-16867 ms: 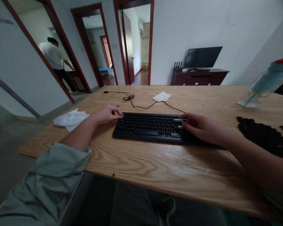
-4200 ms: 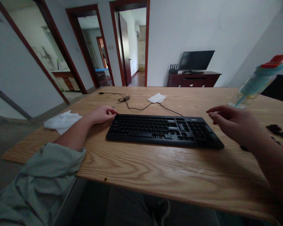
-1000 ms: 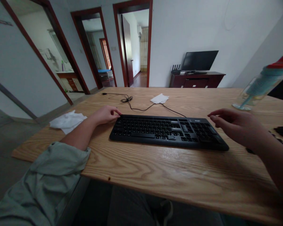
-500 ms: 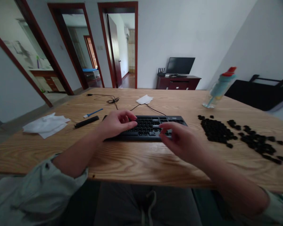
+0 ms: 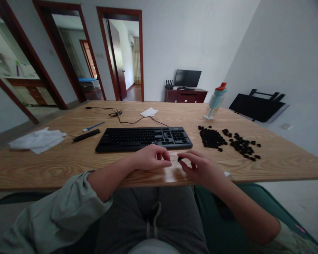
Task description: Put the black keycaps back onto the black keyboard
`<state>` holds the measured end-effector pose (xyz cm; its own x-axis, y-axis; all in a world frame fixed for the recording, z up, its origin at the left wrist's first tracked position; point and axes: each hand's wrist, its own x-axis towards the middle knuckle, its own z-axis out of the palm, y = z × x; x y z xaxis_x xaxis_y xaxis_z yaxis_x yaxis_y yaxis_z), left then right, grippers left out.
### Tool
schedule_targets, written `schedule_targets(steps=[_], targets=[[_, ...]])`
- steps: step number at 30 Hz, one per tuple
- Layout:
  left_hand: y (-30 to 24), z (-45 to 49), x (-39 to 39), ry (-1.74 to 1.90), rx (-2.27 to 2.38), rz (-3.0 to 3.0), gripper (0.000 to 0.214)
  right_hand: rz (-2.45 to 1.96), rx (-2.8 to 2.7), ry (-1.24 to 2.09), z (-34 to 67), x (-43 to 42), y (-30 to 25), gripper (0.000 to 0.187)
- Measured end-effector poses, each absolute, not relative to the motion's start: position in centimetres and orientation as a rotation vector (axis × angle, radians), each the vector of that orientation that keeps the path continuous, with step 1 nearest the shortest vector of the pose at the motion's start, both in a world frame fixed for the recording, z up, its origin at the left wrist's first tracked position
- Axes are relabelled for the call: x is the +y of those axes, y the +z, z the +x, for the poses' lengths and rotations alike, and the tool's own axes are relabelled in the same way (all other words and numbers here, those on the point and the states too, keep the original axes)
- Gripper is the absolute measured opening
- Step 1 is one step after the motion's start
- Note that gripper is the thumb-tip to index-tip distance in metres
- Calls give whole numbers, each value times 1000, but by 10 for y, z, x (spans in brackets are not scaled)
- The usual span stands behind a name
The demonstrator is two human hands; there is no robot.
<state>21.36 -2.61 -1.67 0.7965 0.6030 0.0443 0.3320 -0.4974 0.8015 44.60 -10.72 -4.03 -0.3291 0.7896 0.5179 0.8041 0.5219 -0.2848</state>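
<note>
A small black keycap [image 5: 180, 159] is pinched between the thumb and forefinger of my right hand [image 5: 204, 167], over the wood just in front of the keyboard. My left hand [image 5: 151, 157] faces it from the left, its fingers loosely curled. A gap shows between its thumb and forefinger, with nothing visible there. Behind both hands lies the black keyboard [image 5: 144, 144], with a few caps fitted and many bare key positions. To the right, one pile of black keycaps [image 5: 211, 138] sits close together, and a looser scatter of keycaps [image 5: 242, 144] lies beyond it.
Left of the keyboard are a black stick-like bar [image 5: 86, 135], a blue brush [image 5: 93, 126] and crumpled white tissue [image 5: 38, 140]. The keyboard cable [image 5: 116, 113] and a folded tissue [image 5: 149, 112] lie behind. A water bottle [image 5: 214, 102] stands at the table's back right.
My hands have come off the keyboard toward the table's front edge. A keycap now shows in my right fingers. The view has turned right, so the scene sits farther left.
</note>
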Motion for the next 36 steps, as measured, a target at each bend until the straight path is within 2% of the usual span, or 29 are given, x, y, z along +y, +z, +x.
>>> schedule_targets(steps=[5,11,19,23,36], targets=[[-21,205,-28,423,765,2226,27,-1632,-2061,74,503,-112,-42,30],[-26,201,-27,387,756,2288,25,-1961,-2023,7,575,-108,-44,34],[-26,200,-26,377,762,2351,26,-2001,-1936,29,609,-110,-39,37],[-27,200,-26,355,762,2376,26,-2001,-1916,91,608,-112,-43,30],[-28,201,-26,354,730,2441,23,-2264,-1955,-176,630,-70,-46,33]])
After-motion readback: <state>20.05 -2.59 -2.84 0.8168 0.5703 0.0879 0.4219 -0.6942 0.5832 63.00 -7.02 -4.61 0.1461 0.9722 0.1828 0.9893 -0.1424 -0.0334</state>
